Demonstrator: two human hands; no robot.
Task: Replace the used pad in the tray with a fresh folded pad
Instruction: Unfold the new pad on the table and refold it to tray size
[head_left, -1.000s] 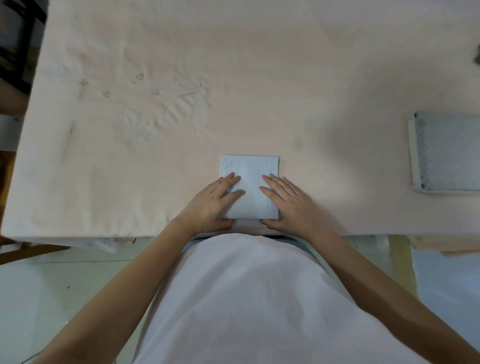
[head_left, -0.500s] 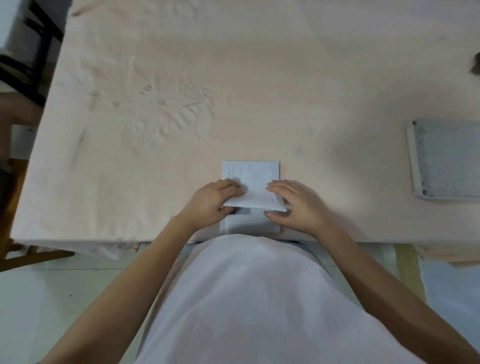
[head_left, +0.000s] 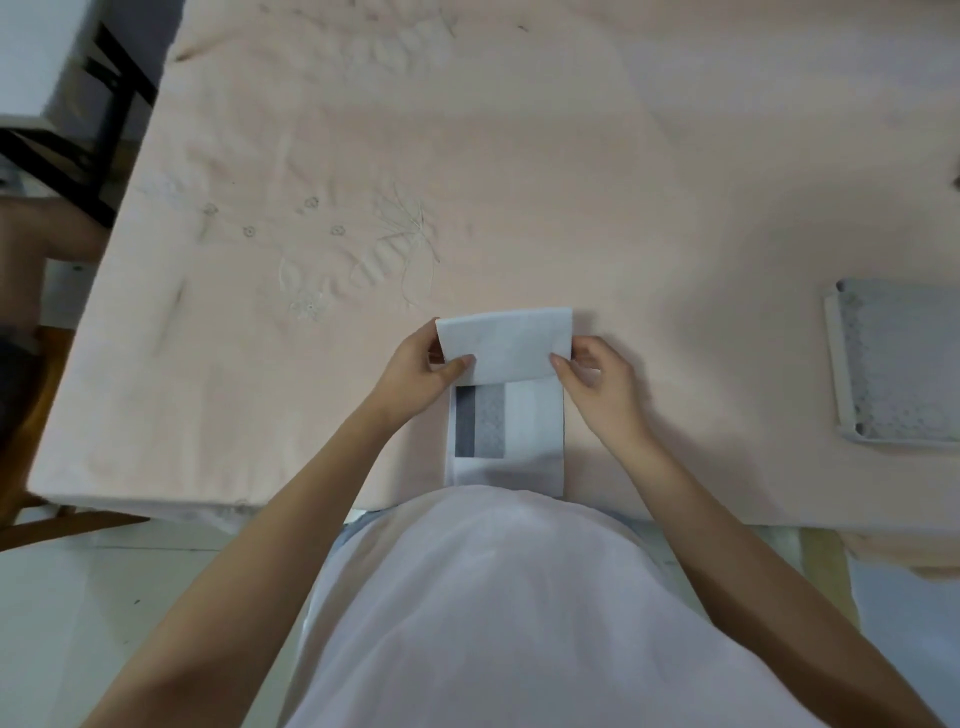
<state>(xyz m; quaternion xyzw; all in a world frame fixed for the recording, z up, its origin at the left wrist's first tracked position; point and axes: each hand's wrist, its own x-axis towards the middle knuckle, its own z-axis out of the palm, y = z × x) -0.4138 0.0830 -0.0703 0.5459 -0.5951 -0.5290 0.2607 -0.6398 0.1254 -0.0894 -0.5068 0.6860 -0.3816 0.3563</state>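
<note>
Fresh pad (head_left: 506, 395): white, partly unfolded, lower centre of the frame on the desk; its far flap is lifted clear of the near part, which lies flat and reaches the desk's near edge.
Pad interior: a dark grey stripe and a lighter grey patterned stripe show on the flat part, left of a plain white area.
Left hand (head_left: 421, 371): at the flap's left edge; thumb on top, fingers (head_left: 434, 332) curled behind, pinching the flap.
Right hand (head_left: 602, 376): at the flap's right edge; thumb on top, fingers curled beside and under, pinching the flap.
Tray (head_left: 837, 374): pale rim, right edge of the frame, well apart from the hands, partly cut off by the frame.
Used pad (head_left: 904, 364): grey, speckled, lying inside the tray and filling it.
Desk (head_left: 571, 156): covered with a pale pink cloth; white embroidered flower and leaf motif (head_left: 363, 249) left of centre.
Writing: no brand, label or lettering can be read on the pads, tray or cloth.
Person: white top, bare forearms, at the desk's near edge.
Upper left of the frame: dark frame of a piece of furniture (head_left: 88, 124) beside the desk.
</note>
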